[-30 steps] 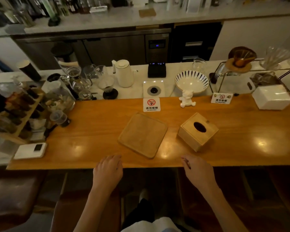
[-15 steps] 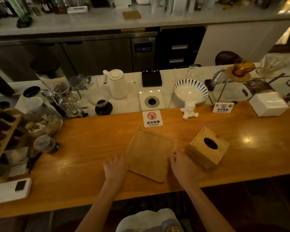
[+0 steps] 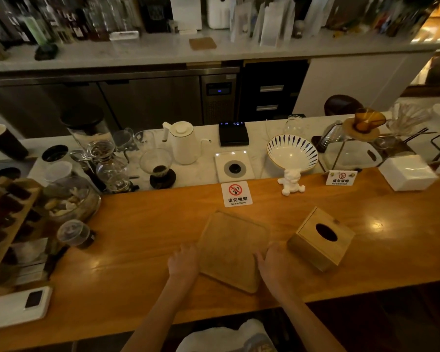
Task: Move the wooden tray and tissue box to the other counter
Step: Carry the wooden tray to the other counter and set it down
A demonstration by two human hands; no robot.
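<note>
The square wooden tray (image 3: pixel 233 246) lies flat on the wooden bar counter (image 3: pixel 142 240), turned a little off square. My left hand (image 3: pixel 184 261) presses against its left edge and my right hand (image 3: pixel 274 262) against its right edge, fingers curled onto the rim. The wooden tissue box (image 3: pixel 320 237), with a dark oval slot on top, stands just right of the tray, a short gap from my right hand. A pale back counter (image 3: pixel 239 53) runs across the far side.
Behind the tray stand a no-smoking sign (image 3: pixel 236 194), a small white figurine (image 3: pixel 290 182), a white kettle (image 3: pixel 183 143), a striped bowl (image 3: pixel 292 153) and glass brewers (image 3: pixel 109 161). A white box (image 3: pixel 408 172) sits far right, a white device (image 3: pixel 18 307) near left.
Both hands have moved forward from the counter's near edge to the two sides of the tray. The camera has leaned forward over the counter. Tray and tissue box stay in place.
</note>
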